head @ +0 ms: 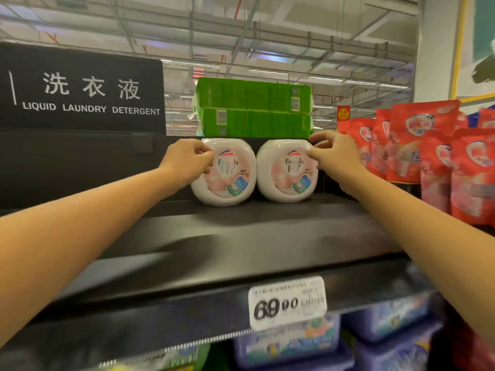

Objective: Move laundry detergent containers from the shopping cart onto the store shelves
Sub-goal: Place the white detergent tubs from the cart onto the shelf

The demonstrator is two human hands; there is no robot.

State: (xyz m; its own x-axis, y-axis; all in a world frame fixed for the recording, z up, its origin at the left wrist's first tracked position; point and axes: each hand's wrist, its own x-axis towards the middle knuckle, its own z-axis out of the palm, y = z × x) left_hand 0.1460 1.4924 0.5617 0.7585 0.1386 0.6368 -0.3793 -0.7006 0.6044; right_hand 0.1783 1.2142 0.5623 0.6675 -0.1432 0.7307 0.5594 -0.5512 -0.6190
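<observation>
Left hand (187,159) grips upper left edge of left detergent tub (227,184), right hand (333,156) grips upper right edge of right detergent tub (284,180); both stand side by side, far back on black shelf (241,236).

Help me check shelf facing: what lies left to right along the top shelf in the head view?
left hand → left white pod tub → right white pod tub → right hand → red refill pouches

Noting exposed ceiling trusses (241,30) overhead, lit strip lights (267,72), black aisle sign (80,89) left, white pillar (434,49) standing right.
</observation>
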